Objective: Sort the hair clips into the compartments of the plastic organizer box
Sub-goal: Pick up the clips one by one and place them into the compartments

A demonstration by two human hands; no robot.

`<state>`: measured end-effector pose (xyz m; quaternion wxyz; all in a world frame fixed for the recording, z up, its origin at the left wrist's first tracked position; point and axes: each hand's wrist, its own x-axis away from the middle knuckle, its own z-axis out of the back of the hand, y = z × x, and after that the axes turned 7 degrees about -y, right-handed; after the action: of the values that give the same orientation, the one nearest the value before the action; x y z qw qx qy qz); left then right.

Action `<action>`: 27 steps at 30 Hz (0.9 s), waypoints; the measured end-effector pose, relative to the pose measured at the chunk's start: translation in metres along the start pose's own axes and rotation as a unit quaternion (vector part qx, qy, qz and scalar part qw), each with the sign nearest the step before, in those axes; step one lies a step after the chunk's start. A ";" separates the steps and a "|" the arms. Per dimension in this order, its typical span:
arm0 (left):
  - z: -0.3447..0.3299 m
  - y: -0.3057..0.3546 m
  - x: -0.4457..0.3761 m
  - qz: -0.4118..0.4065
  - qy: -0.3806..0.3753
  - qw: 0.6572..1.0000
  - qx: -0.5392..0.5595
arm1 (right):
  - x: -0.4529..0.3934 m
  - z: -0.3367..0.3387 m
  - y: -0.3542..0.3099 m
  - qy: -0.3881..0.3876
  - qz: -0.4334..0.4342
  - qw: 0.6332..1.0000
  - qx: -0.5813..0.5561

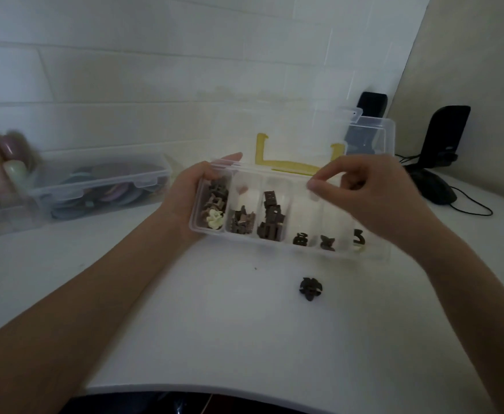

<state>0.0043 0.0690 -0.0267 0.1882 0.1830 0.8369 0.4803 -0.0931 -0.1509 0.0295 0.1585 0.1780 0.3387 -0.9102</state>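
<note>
Organizer box [286,248] long axis left-right, lid raised, left hand [185,198] gripping its end, right hand [373,195] pinching a divider.

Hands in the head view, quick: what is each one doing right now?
Left hand: grips the left end of the organizer box.
Right hand: fingers curled over the box's back rim; whether they pinch anything cannot be told.

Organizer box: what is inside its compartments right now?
The organizer box holds brown clips piled in its three left compartments, with a cream clip in the leftmost. Single dark clips lie further right. The right hand covers the far-right compartments' upper parts.
</note>
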 end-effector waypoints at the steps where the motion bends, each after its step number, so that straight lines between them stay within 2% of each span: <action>1: 0.002 0.002 0.001 0.000 0.004 1.000 -0.002 | 0.000 0.009 0.004 -0.010 -0.005 1.000 -0.010; 4: 0.005 0.005 0.002 -0.001 0.015 1.000 0.000 | 0.002 0.033 0.012 -0.073 -0.006 0.997 -0.035; 9: -0.001 0.007 0.006 0.001 0.024 1.000 0.016 | 0.004 0.040 0.024 -0.158 -0.026 0.985 0.060; 14: -0.003 0.007 0.006 0.001 0.032 0.999 0.015 | 0.001 0.039 0.030 -0.115 -0.023 0.986 0.118; 19: -0.003 0.006 0.006 0.005 0.040 0.999 0.016 | 0.002 0.037 0.030 -0.126 -0.010 0.979 0.161; 21: -0.003 0.006 0.005 0.008 0.044 0.999 0.014 | 0.002 0.032 0.024 -0.065 0.004 0.993 0.103; 23: -0.003 0.006 0.005 0.007 0.043 0.999 0.007 | 0.000 0.024 0.017 -0.001 -0.008 1.000 -0.004; 25: -0.003 0.005 0.005 0.006 0.043 0.999 0.009 | -0.005 0.013 0.010 -0.036 -0.059 0.985 -0.157; 27: -0.003 0.004 0.005 0.009 0.042 0.999 0.017 | -0.008 0.001 0.009 -0.108 -0.098 0.949 -0.279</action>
<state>-0.0011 0.0713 -0.0222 0.1455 0.1732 0.8503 0.4751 -0.0826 -0.1569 0.0283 0.1475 -0.0061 0.5756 -0.8043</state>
